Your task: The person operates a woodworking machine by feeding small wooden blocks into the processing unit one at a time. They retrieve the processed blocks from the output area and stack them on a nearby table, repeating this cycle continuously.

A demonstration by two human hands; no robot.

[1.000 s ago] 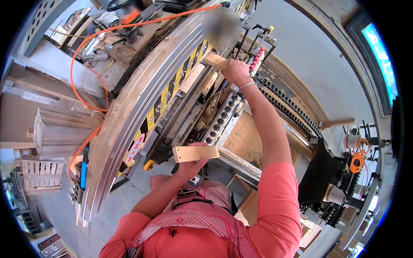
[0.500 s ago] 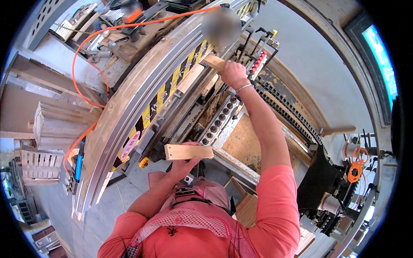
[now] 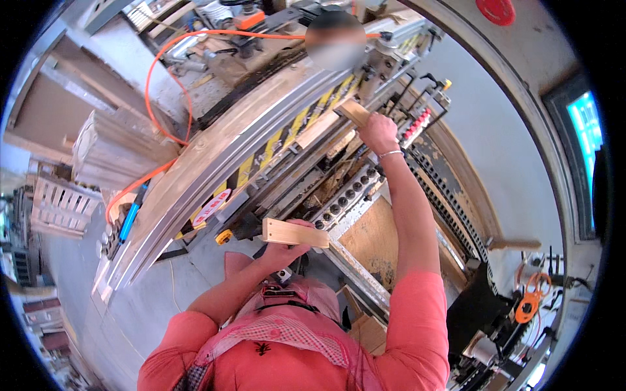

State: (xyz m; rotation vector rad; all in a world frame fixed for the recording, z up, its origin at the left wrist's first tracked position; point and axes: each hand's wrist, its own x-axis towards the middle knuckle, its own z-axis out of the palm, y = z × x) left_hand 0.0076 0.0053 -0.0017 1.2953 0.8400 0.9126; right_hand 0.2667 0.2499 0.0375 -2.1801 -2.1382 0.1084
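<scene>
My left hand [image 3: 287,253] is closed around a pale wooden block [image 3: 297,234], thumb and fingers on opposite long sides. Two small dark holes show near the block's left end. It is held in front of my body, close to the near end of a row of round black machine spindles [image 3: 343,196]. Farther out, my reaching right hand [image 3: 379,135] grips the near end of a short wooden piece [image 3: 354,113]. That piece lies over the machine bed by the striped guard rail. A second wooden strip [image 3: 317,130] rests along the bed just left of it.
A long curved metal-and-wood rail [image 3: 222,140] with yellow-black striping runs along the left. An orange hose [image 3: 149,91] loops over it. Red knobs [image 3: 417,124] stand right of my right hand. A lit screen [image 3: 585,130] is at the far right, and another person, blurred, appears beyond the rail.
The whole view has shifted, so the machine and both hands sit farther right and lower. Both hands keep their holds on the wood, with little visible movement against the machine.
</scene>
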